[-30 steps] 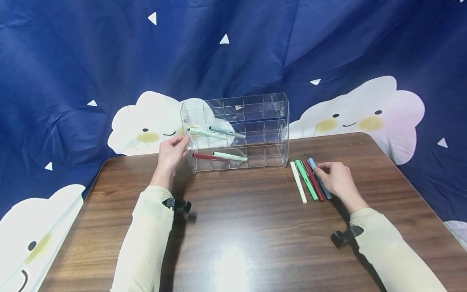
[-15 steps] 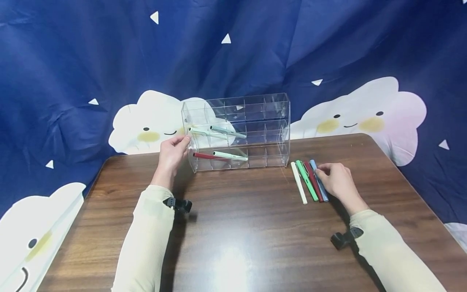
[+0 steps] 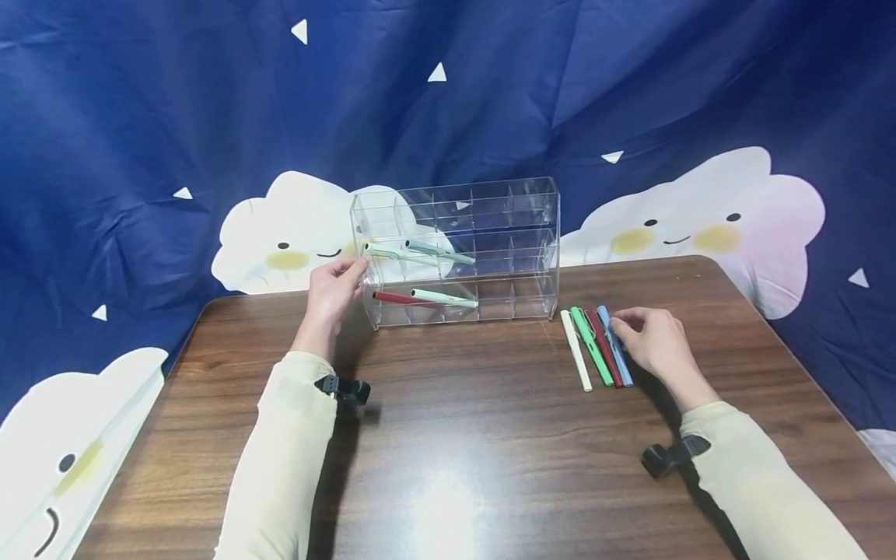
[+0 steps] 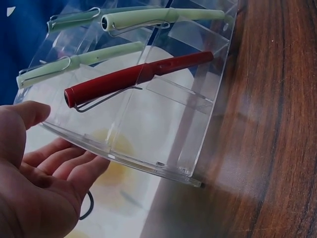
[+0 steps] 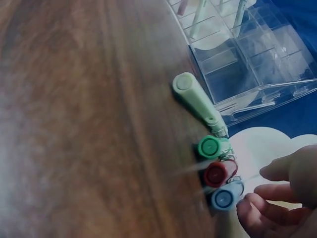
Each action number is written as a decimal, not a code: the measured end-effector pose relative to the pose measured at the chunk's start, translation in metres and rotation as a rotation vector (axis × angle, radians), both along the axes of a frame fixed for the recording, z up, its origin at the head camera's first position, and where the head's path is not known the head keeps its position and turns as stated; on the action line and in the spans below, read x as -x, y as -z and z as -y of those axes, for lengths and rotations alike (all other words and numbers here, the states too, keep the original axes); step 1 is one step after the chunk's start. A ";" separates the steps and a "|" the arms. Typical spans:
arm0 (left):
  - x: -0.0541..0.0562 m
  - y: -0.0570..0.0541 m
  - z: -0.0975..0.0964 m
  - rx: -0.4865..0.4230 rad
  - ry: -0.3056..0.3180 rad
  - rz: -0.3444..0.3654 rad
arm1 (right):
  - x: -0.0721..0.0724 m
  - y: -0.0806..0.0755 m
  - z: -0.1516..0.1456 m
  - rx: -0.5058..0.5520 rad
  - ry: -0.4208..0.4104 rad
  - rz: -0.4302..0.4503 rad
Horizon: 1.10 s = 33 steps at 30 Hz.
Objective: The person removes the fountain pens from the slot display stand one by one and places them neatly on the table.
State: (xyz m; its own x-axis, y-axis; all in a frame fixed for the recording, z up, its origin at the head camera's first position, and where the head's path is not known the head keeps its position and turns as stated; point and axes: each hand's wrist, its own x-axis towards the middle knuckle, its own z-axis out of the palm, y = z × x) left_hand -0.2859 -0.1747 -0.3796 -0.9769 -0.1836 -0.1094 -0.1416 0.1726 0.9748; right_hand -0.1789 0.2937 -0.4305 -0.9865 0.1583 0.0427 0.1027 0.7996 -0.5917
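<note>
Though loose beside the blue pen (image 3: 617, 350), the right hand (image 3: 658, 342) (fingers apart); left hand (image 3: 330, 299) in pinch grip on clear rack (image 3: 518, 289).

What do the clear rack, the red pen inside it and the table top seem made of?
Clear rack: glossy plastic, probably acrylic; the blue cloth shows through its walls.
Red pen: probably plastic, though painted metal is possible; its smooth barrel has a soft sheen.
Table top: wood or wood-look laminate, smooth finish; it shows brown grain and bright glare.

Wood-grain table (image 3: 448, 404) — clear rack (image 3: 514, 309), four pens (image 3: 593, 348)
</note>
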 end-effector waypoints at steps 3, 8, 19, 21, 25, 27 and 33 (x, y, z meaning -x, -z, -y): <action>0.000 0.001 0.001 -0.020 -0.005 -0.002 | 0.000 -0.002 0.002 0.010 -0.013 -0.058; -0.001 0.001 0.004 -0.024 -0.016 0.002 | 0.004 -0.006 0.008 0.042 -0.054 -0.120; -0.002 0.000 0.004 -0.024 -0.009 0.002 | 0.005 -0.019 0.017 0.062 -0.084 -0.228; -0.001 0.000 0.003 -0.025 -0.004 -0.002 | 0.004 -0.023 0.020 0.065 -0.099 -0.237; 0.001 0.001 0.001 -0.009 0.007 0.001 | 0.004 -0.029 0.025 0.075 -0.126 -0.250; 0.001 0.001 0.001 -0.002 0.011 0.006 | 0.004 -0.031 0.028 0.082 -0.138 -0.260; 0.001 0.001 0.000 -0.024 0.015 0.016 | 0.008 -0.033 0.041 0.123 -0.191 -0.298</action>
State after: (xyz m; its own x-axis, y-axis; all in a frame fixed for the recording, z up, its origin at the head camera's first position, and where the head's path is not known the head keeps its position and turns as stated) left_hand -0.2871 -0.1748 -0.3810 -0.9776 -0.1660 -0.1293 -0.1549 0.1517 0.9762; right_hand -0.1866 0.2531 -0.3978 -0.9457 -0.0053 0.3250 -0.2327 0.7091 -0.6656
